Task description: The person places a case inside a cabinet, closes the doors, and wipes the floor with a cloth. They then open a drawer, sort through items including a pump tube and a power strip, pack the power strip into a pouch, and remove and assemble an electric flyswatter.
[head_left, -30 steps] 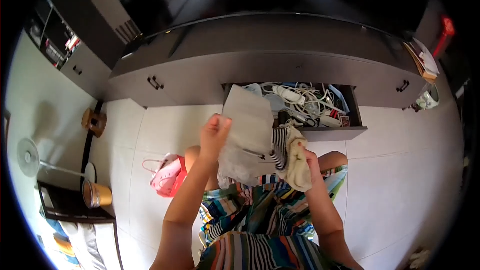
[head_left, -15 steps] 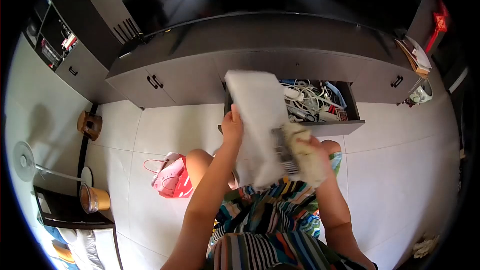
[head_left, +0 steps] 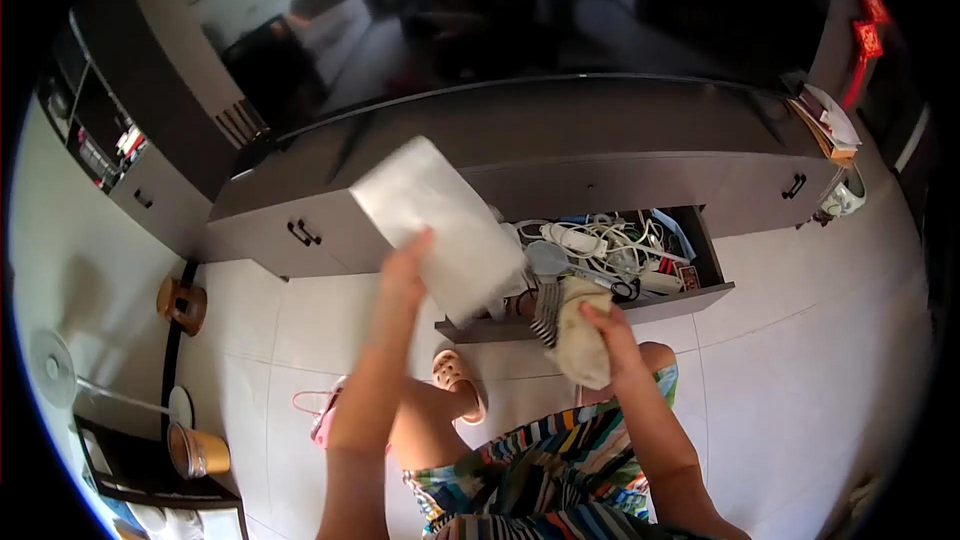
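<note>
My left hand (head_left: 405,268) grips a flat white rectangular packet or box (head_left: 440,215) near its lower left edge; it is slightly blurred and I cannot tell which it is. The packet is tilted in front of the cabinet, left of the open drawer (head_left: 660,308). In my right hand (head_left: 612,332) is a bunched cream cloth (head_left: 578,345) with a black-and-white striped part, held just over the drawer's front edge. Tangled white cables (head_left: 612,242) and other small items fill the drawer. A grey round-headed object (head_left: 547,259) lies among them, partly behind the cloth.
A long grey cabinet (head_left: 400,155) with a large dark screen (head_left: 540,20) spans the front. On the left stand a fan (head_left: 52,368), a yellow bin (head_left: 205,453) and a brown stool-like object (head_left: 181,304). A pink bag (head_left: 322,420) sits behind my left forearm.
My left hand has swung the white packet left and up, away from the cloth. My right hand keeps the cloth near the drawer front. The view has tilted upward.
</note>
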A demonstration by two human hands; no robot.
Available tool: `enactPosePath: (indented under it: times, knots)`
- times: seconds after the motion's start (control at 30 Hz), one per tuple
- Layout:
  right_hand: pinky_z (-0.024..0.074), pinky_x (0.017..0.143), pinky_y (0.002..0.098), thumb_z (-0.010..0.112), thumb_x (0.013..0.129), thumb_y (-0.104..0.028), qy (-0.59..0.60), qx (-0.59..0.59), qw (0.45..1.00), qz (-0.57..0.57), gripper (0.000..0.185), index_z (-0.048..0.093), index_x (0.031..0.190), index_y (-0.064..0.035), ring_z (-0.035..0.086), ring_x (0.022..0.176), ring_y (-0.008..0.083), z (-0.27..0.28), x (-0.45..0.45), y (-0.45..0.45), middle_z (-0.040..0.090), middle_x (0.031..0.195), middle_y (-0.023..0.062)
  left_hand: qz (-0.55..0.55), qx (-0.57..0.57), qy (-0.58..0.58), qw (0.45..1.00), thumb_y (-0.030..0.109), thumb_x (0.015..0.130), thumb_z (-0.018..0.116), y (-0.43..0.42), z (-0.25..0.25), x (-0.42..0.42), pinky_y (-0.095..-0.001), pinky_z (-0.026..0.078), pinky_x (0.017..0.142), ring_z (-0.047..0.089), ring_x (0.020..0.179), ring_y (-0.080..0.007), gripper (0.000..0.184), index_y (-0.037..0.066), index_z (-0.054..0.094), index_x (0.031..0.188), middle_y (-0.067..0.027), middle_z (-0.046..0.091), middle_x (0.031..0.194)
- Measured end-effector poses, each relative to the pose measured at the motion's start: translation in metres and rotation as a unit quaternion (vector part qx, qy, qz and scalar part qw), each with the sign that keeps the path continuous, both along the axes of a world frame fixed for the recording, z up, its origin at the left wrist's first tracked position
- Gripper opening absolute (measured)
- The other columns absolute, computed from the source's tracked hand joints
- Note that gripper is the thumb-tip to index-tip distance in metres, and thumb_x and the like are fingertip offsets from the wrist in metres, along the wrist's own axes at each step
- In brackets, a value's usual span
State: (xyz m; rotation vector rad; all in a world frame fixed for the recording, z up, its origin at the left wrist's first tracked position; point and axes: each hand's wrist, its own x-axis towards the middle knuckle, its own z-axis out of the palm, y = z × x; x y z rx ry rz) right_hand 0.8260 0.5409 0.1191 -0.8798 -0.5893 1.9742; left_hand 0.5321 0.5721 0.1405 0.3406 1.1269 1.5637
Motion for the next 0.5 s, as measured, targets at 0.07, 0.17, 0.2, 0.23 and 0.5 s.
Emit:
enactPosePath:
  times: [0.07,0.17,0.2,0.23,0.5]
  knots:
    - [0.0505,0.059,0.0336,0.055,0.079,-0.022,0.031,-0.027,0.999,-0.032,0.030,0.048,0.100,-0.0032,0.057,0.070,0.0201,-0.010,0.020,0.019,0.056,0.084,0.0080,0.011,0.085,-0.038,0.996,0.018,0.074,0.063,0.054,0.012,-0.032,-0.0389,0.040,0.087,0.050,0.097,-0.0245,0.044,0.000,0.045,0.110,-0.0109,0.052,0.106]
    - [0.0502,0.058,0.0326,0.053,0.080,-0.023,0.026,-0.097,0.992,-0.075,0.029,0.048,0.100,-0.0035,0.057,0.069,0.0208,-0.043,0.039,0.033,0.056,0.083,0.0090,-0.020,0.106,-0.081,0.991,0.018,0.077,0.060,0.141,0.006,-0.072,-0.0399,0.037,0.090,0.047,0.103,-0.0248,0.042,0.002,0.043,0.112,-0.0105,0.050,0.111]
    - [0.0501,0.059,0.0323,0.053,0.080,-0.023,0.019,-0.109,0.990,-0.084,0.028,0.048,0.100,-0.0038,0.057,0.069,0.0209,-0.055,0.042,0.036,0.056,0.083,0.0091,0.029,0.095,-0.079,0.992,0.018,0.077,0.060,0.167,-0.004,-0.077,-0.0403,0.038,0.090,0.048,0.102,-0.0251,0.041,0.002,0.044,0.112,-0.0108,0.050,0.110]
    - [0.0500,0.059,0.0319,0.052,0.080,-0.022,0.013,-0.121,0.988,-0.091,0.027,0.048,0.100,-0.0040,0.057,0.069,0.0210,-0.062,0.042,0.042,0.056,0.082,0.0092,0.080,0.083,-0.074,0.991,0.018,0.077,0.060,0.190,-0.015,-0.081,-0.0407,0.039,0.089,0.048,0.100,-0.0254,0.040,0.002,0.045,0.111,-0.0110,0.051,0.109]
    - [0.0431,0.083,0.0378,0.045,0.075,-0.014,0.158,-0.072,0.974,-0.142,0.038,0.044,0.112,-0.0081,0.051,0.095,0.0231,-0.047,0.051,0.081,0.052,0.104,0.0089,0.200,-0.203,0.312,0.906,0.045,0.053,0.076,0.282,-0.078,-0.160,-0.0426,0.043,0.079,0.047,0.101,-0.0302,0.086,-0.008,0.041,0.111,-0.0152,0.046,0.114]
